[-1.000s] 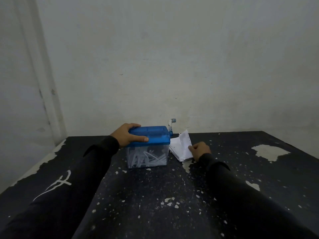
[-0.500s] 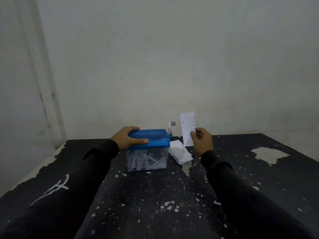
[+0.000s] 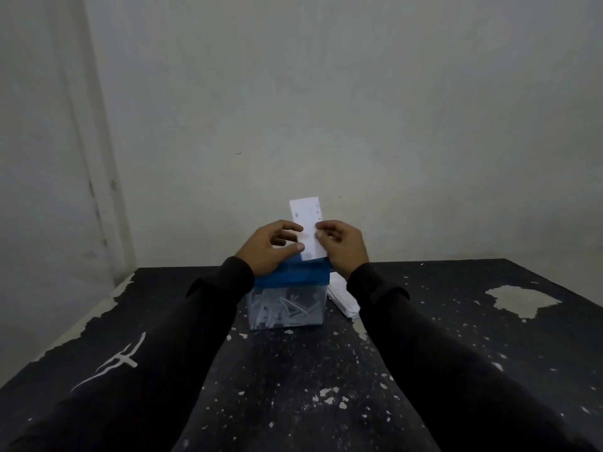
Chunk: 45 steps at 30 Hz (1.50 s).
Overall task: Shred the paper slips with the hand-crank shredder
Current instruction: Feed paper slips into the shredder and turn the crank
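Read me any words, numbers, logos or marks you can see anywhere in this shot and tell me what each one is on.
No text here can be read.
Paper slip, pinched by the left hand and right hand above the blue shredder: faint dark specks, too small and blurred to read.
Left sleeve: a white stylised mark, not legible as letters.
Stack of slips beside the shredder: no print visible.

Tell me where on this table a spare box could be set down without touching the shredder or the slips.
Free patches: the dark table right of the stack of slips, and left of the shredder toward the table's worn left edge. Crowded: the middle, where the left hand and right hand hold a paper slip over the shredder.
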Each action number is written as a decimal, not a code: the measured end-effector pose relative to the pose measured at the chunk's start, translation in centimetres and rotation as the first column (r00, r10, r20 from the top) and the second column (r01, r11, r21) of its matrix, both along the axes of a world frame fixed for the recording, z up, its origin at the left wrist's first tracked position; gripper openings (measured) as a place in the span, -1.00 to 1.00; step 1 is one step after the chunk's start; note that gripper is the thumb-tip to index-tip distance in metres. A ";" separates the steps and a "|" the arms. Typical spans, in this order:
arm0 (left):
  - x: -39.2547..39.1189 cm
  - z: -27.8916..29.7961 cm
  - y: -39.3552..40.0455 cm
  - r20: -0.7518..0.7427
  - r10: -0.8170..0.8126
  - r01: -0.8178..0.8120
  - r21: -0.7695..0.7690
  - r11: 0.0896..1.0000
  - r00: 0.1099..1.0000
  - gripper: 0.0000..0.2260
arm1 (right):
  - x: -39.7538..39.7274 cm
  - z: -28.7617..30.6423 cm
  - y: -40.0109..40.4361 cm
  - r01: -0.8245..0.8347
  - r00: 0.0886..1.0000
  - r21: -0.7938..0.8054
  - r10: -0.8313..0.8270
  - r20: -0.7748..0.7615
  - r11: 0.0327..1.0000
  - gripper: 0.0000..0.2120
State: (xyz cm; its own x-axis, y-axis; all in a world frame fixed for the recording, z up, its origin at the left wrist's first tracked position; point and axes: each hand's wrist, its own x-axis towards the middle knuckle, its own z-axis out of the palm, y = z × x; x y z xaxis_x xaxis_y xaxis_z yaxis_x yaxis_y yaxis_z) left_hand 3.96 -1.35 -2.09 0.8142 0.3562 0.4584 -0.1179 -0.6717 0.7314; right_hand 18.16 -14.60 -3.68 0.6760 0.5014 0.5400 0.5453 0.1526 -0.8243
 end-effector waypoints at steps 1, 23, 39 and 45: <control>0.1 0.0 0.2 -0.003 0.009 -0.009 -0.014 1.000 1.000 -0.77 | -0.5 0.1 0.5 -0.032 0.999 -0.035 0.033 0.028 0.999 -0.81; -1.5 -1.8 4.0 0.059 0.236 -0.238 0.023 0.971 0.970 -0.81 | 1.7 -2.4 -1.1 0.370 0.871 -0.578 -0.056 0.487 0.727 -0.05; -0.7 -3.6 4.9 -0.028 0.284 -0.285 -0.075 0.955 0.958 -0.55 | 1.2 -0.4 -0.8 0.149 0.979 -0.783 0.022 0.204 0.604 -0.04; -1.0 -4.4 4.1 -0.115 0.119 -0.128 -0.075 0.989 0.986 -0.59 | 0.0 -0.5 -1.5 0.107 0.991 -0.784 -0.005 0.132 0.611 -0.02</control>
